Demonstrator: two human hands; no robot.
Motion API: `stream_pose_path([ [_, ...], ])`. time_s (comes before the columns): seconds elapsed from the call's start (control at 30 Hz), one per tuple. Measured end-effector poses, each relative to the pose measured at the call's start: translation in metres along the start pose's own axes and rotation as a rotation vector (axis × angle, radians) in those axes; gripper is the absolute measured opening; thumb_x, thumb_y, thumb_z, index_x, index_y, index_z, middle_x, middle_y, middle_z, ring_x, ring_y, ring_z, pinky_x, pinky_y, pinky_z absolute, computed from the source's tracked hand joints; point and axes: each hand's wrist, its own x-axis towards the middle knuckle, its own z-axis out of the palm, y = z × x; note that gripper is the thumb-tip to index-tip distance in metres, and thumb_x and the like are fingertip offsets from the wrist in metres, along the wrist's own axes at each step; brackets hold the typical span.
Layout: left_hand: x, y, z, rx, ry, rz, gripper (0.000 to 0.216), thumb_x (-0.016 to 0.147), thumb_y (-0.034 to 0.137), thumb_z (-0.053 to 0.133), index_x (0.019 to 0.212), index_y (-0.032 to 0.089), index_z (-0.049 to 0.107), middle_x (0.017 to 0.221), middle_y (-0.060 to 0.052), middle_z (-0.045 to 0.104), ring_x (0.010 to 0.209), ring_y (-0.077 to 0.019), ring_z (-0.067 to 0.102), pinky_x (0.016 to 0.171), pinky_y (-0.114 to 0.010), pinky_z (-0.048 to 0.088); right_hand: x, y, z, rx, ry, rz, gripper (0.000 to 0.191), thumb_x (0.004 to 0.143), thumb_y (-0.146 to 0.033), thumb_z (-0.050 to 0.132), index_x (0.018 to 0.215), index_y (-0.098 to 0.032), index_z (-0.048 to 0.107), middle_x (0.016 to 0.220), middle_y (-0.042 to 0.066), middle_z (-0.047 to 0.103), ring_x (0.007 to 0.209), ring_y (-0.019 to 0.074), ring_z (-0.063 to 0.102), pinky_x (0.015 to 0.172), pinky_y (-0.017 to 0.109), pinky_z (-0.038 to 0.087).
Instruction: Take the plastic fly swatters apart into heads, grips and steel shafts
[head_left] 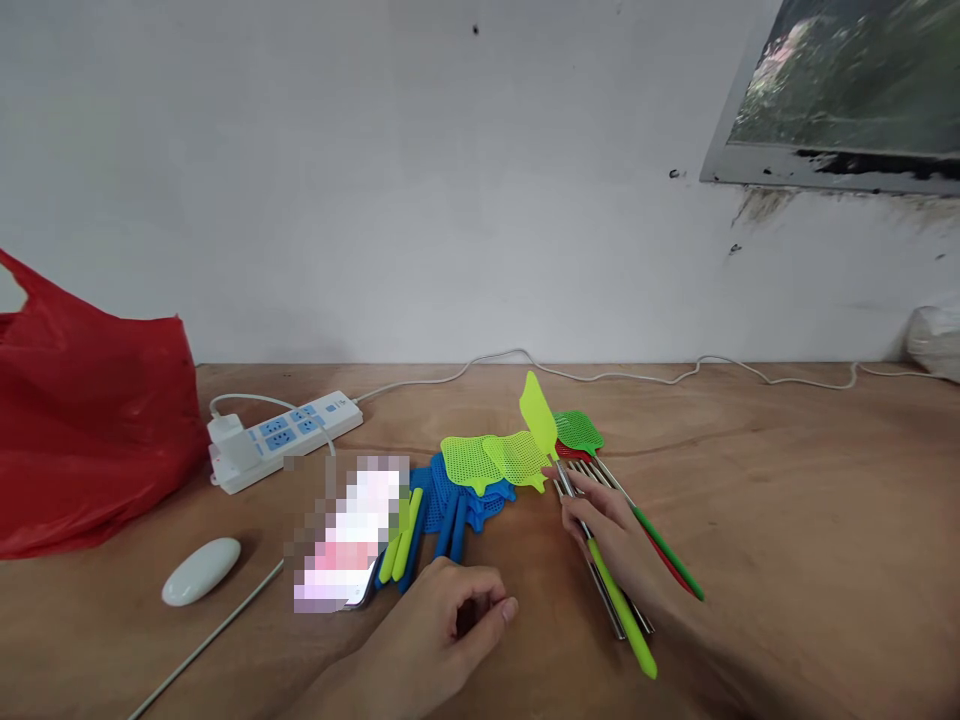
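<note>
My right hand [611,535] grips a yellow-green fly swatter [592,545] by its metal shaft, its head [538,415] tilted up off the wooden table [787,500]. Under that hand lies a bundle of more swatters [645,540] with metal shafts, green and red heads [577,432] at the far end. My left hand [450,625] rests on the table with fingers curled loosely, nothing visible in it. Just beyond it lie blue swatters [450,500] and yellow-green swatter heads [491,460] in a flat pile.
A blurred-out phone [349,535] lies left of the blue swatters. A white power strip [281,435] with a cable, a white oval object [201,570] and a red plastic bag [82,420] stand at the left. A white cord [675,378] runs along the wall.
</note>
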Motion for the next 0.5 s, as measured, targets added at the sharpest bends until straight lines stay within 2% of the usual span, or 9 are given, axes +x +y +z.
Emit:
stream_pose_path([
  [0.1, 0.0, 0.0, -0.002, -0.01, -0.001, 0.01, 0.037, 0.098, 0.041, 0.043, 0.068, 0.02, 0.048, 0.061, 0.002, 0.048, 0.063, -0.0145, 0.047, 0.058, -0.026, 0.032, 0.006, 0.004, -0.012, -0.39, 0.034, -0.19, 0.037, 0.089, -0.039, 0.056, 0.121, -0.025, 0.068, 0.062, -0.003, 0.058, 0.056, 0.0181, 0.05, 0.055, 0.028, 0.034],
  [0.17, -0.001, 0.0, -0.002, 0.001, 0.001, 0.011, 0.037, 0.098, 0.041, 0.042, 0.068, 0.02, 0.049, 0.062, 0.002, 0.049, 0.063, -0.0148, 0.047, 0.058, -0.026, 0.031, 0.012, 0.008, -0.023, -0.645, 0.105, -0.238, 0.034, 0.091, -0.036, 0.054, 0.12, -0.028, 0.069, 0.068, 0.001, 0.066, 0.061, 0.0224, 0.057, 0.058, 0.03, 0.037],
  [0.23, -0.001, -0.001, -0.003, 0.022, 0.005, 0.013, 0.038, 0.098, 0.041, 0.042, 0.068, 0.02, 0.049, 0.062, 0.002, 0.049, 0.064, -0.0153, 0.048, 0.058, -0.026, 0.031, 0.019, 0.012, -0.035, -0.936, 0.226, -0.243, 0.035, 0.093, -0.032, 0.048, 0.121, -0.025, 0.068, 0.079, 0.006, 0.073, 0.069, 0.0267, 0.064, 0.062, 0.032, 0.038],
  [0.33, 0.0, -0.002, -0.002, 0.034, -0.005, 0.021, 0.038, 0.099, 0.041, 0.041, 0.068, 0.02, 0.05, 0.062, 0.001, 0.051, 0.064, -0.0153, 0.048, 0.057, -0.027, 0.03, 0.028, 0.016, -0.048, -1.244, 0.301, -0.189, 0.035, 0.094, -0.029, 0.047, 0.123, -0.022, 0.067, 0.086, 0.01, 0.075, 0.075, 0.0292, 0.068, 0.062, 0.032, 0.036],
  [0.5, 0.0, -0.003, -0.001, 0.042, -0.012, 0.039, 0.039, 0.1, 0.042, 0.041, 0.068, 0.02, 0.049, 0.06, 0.002, 0.049, 0.062, -0.0145, 0.047, 0.058, -0.027, 0.03, 0.034, 0.023, -0.06, -1.422, 0.271, -0.111, 0.034, 0.094, -0.027, 0.051, 0.124, -0.025, 0.065, 0.082, 0.008, 0.075, 0.078, 0.0291, 0.07, 0.061, 0.031, 0.033],
])
